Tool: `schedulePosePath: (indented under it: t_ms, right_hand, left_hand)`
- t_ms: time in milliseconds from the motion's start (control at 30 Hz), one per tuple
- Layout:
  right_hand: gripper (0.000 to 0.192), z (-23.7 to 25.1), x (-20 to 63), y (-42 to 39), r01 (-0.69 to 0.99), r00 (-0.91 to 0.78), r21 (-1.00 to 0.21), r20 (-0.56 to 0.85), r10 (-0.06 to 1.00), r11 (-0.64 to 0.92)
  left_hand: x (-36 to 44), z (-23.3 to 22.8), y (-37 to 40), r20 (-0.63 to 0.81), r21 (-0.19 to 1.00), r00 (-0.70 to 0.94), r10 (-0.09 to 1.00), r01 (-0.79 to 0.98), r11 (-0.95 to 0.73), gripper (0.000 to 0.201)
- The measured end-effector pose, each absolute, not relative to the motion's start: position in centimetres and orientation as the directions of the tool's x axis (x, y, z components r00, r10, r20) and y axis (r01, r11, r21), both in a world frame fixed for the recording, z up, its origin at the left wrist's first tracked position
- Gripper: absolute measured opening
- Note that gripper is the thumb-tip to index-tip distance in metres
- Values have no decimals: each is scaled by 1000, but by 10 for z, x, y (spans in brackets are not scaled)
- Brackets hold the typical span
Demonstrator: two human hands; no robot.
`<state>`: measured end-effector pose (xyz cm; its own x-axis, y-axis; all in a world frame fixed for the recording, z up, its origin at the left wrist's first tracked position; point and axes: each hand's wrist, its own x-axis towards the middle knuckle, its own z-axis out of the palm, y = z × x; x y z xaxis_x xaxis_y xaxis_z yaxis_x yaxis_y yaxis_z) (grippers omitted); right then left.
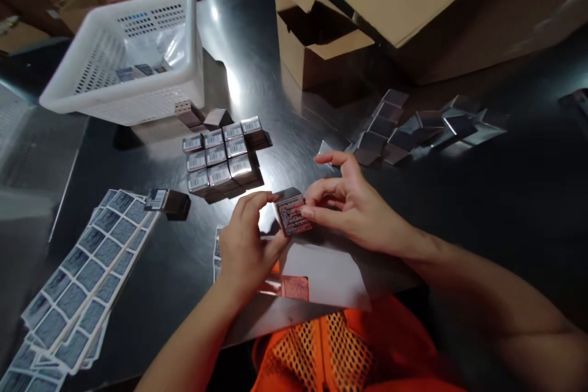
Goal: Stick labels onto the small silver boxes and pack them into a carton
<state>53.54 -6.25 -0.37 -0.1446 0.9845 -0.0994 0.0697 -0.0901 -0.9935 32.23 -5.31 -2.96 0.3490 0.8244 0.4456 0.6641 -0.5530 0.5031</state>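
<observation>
Gripping a small silver box [293,213] between them, both hands are clamped on it: the left hand [245,245] pinches its near-left side, the right hand [353,205] its far-right side, fingers on the red label. The box is held just above the dark, glossy metal desk [505,208], which reflects the overhead light. Below the box lies a white backing sheet [331,275] with one red label [295,287] left on it. Beyond the box stands a block of labelled silver boxes [223,158]; farther back sits a white basket [133,55]. Right of the box lie loose silver boxes [413,125], possibly unlabelled. Left of it, sticker sheets [82,282] fan out. Cardboard cartons [316,37] crowd the dim far edge.
</observation>
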Motion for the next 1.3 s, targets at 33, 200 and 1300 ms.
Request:
schedulePosePath:
  t_ms: [33,200,1300]
  right_hand:
    - [39,-3,535,-63,60,-141,-993,-106,984,-98]
    - [48,-3,534,-63,31,-124,-991,-134,983,-131]
    - [58,-3,528,-65,60,-96,-994,-100,990,-95]
  left_hand:
    - [322,-29,-53,445,505,344,827,666,-548,45]
    - [322,-30,-54,449,510,331,830,668,-542,48]
    - [323,-29,-57,473,467,355,806,675,-571,42]
